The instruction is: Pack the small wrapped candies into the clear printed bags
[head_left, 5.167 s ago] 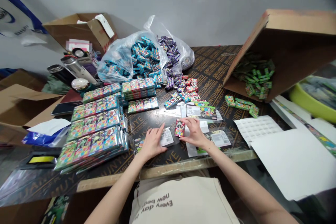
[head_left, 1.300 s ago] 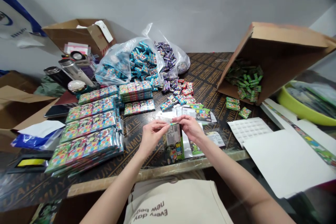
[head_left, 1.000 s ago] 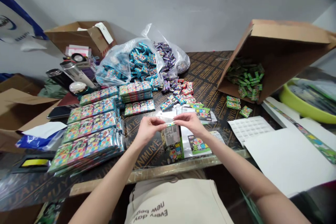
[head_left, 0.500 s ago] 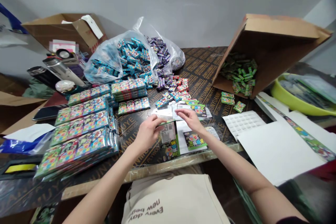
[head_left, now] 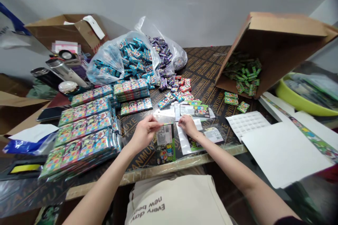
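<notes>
My left hand (head_left: 145, 132) is closed in a pinch at the top edge of a black and green printed packet (head_left: 166, 144) with a pale panel on it. The packet looks flat. Just to its right, my right hand (head_left: 188, 126) has its fingers curled together over the top of a white sheet (head_left: 184, 142); what lies between those fingertips is hidden. Under my right wrist is another printed packet (head_left: 211, 135) in clear film. Beyond the hands lies a further flat printed packet (head_left: 195, 110), near small blue boxes (head_left: 166, 101) and red boxes (head_left: 185, 86).
Stacked wrapped multi-packs (head_left: 84, 144) stand at left. Clear bags of blue boxes (head_left: 136, 56) and purple boxes (head_left: 163, 51) are behind. A tipped carton (head_left: 274, 38) holds green boxes at right, near white sheets (head_left: 285, 151) and a yellow-green basin (head_left: 293, 93).
My right hand has come down toward me, its fingers now curled over the white sheet. My left hand stays at the printed packet's top edge, and the packet has shifted slightly left.
</notes>
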The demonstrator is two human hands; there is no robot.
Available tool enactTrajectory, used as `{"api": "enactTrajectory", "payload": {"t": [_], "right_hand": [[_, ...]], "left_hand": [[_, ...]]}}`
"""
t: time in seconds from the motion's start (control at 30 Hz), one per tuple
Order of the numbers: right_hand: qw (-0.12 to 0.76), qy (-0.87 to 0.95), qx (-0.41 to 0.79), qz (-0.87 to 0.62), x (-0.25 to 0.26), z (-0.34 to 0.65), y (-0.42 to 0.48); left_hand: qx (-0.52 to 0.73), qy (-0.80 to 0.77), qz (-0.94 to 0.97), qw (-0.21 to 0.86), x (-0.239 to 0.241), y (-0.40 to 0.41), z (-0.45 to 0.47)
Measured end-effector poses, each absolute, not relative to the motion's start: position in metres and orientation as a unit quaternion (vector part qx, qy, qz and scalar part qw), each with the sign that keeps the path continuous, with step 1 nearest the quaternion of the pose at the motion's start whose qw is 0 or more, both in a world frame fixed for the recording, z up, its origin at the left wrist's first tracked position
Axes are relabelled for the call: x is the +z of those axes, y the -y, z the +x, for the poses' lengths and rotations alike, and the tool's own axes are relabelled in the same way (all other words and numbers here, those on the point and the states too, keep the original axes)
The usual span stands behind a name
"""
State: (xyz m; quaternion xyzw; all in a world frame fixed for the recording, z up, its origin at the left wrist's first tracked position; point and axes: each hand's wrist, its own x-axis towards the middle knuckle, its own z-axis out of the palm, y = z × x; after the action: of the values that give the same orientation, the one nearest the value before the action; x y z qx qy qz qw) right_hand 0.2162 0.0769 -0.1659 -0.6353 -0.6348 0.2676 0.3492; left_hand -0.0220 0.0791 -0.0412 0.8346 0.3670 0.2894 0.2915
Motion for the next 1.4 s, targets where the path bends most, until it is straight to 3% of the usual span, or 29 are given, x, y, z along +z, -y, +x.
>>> {"api": "enactTrajectory", "payload": {"t": [0.2, 0.4, 0.53, 0.8, 1.03, 1.13, 1.2, 1.27, 1.33, 1.4], "right_hand": [[0.413, 0.557, 0.365, -0.621, -0.153, 0.221, -0.079], [0.449, 0.524, 0.512, -0.512, -0.07, 0.201, -0.079], [0.417, 0.552, 0.589, -0.418, -0.03, 0.169, -0.071], [0.373, 0.56, 0.598, -0.435, -0.039, 0.151, -0.073], [0.465, 0.5, 0.538, -0.495, -0.063, 0.148, -0.073], [0.469, 0.554, 0.421, -0.543, -0.072, 0.184, -0.079], [0.408, 0.62, 0.262, -0.617, -0.082, 0.217, -0.082], [0.275, 0.665, 0.135, -0.681, -0.099, 0.247, -0.082], [0.171, 0.681, 0.09, -0.707, -0.118, 0.264, -0.079], [0.139, 0.687, 0.094, -0.707, -0.136, 0.268, -0.076]], "left_hand": [[0.31, -0.381, 0.824, 0.281, -0.039, -0.07, -0.018], [0.374, -0.418, 0.775, 0.291, -0.046, -0.07, -0.018], [0.375, -0.406, 0.779, 0.295, -0.042, -0.068, -0.02], [0.389, -0.432, 0.772, 0.258, -0.045, -0.063, -0.015], [0.307, -0.439, 0.832, 0.141, -0.053, -0.06, -0.014], [0.229, -0.48, 0.845, 0.058, -0.052, -0.066, -0.031], [0.182, -0.501, 0.846, -0.003, -0.055, -0.072, -0.043], [0.111, -0.458, 0.882, -0.029, -0.064, -0.077, -0.05], [0.015, -0.374, 0.927, -0.006, -0.077, -0.08, -0.049], [-0.073, -0.312, 0.947, 0.035, -0.092, -0.083, -0.042]]}}
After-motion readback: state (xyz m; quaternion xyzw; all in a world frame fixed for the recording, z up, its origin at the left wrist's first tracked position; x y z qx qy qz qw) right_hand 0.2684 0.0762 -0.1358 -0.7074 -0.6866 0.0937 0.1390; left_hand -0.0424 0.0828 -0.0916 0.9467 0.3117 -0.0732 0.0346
